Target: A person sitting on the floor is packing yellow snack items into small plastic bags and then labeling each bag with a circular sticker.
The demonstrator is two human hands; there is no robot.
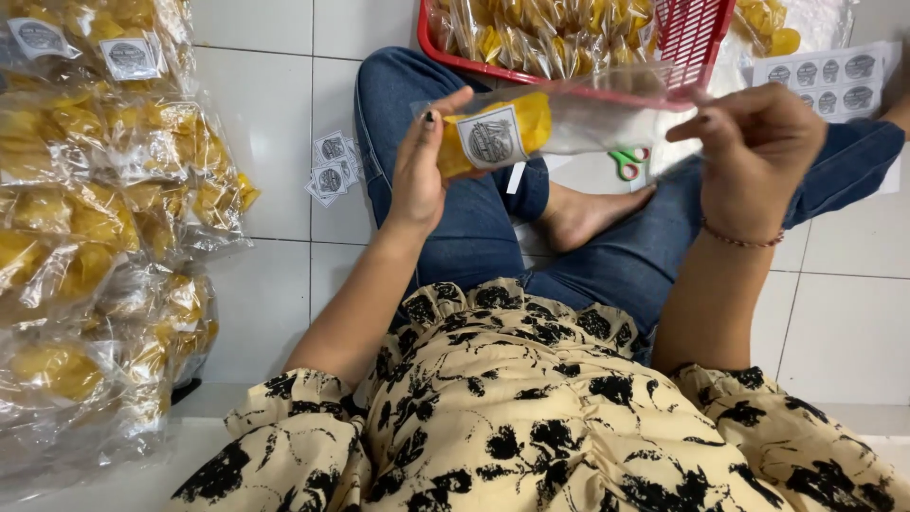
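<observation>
- The left hand (417,175) grips the filled end of a clear bag (555,123), thumb on the front and fingers curled behind, right where the yellow snack sits and the round-printed label (491,138) is stuck.
- The right hand (758,156) pinches the bag's empty open end, fingers drawn together, so the bag hangs stretched level between both hands above the lap, touching nothing below.
- To do this step well, I would keep that stretch gentle: taut enough to keep the film flat under the label, not so hard that the thin plastic puckers.
- The left thumb looks to sit beside the label edge (glare on the film makes the exact contact hard to judge); a firm rub from the label's middle outward should seat it without bubbles.
- Squeeze lightly at the filled end, since the snack inside would likely crack under a hard grip.
- Spare labels (332,169) lie on the floor by the left knee, and a sheet of labels (834,76) lies beyond the right hand; both are near enough to reach.
- A red basket (697,33) of filled bags stands just past the knees, green-handled scissors (627,161) lie on the floor under the bag, and a heap of labelled bags (104,209) lies at the left.
</observation>
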